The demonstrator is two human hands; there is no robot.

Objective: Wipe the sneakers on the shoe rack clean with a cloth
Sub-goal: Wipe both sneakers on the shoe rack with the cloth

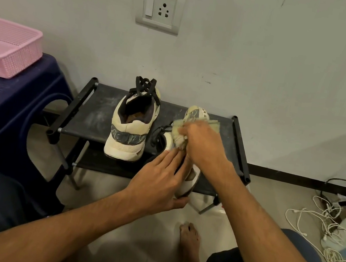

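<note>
While overhanging the rack [93, 116] edge, sneaker [189, 182] under both hands.

Cream sneakers [131, 122] on dusty rack [93, 116]

Sneaker [131, 124] on dusty shoe rack [93, 119]

right hand [204, 145] rubbing cloth [180, 139] — held sneaker [189, 178]
</note>
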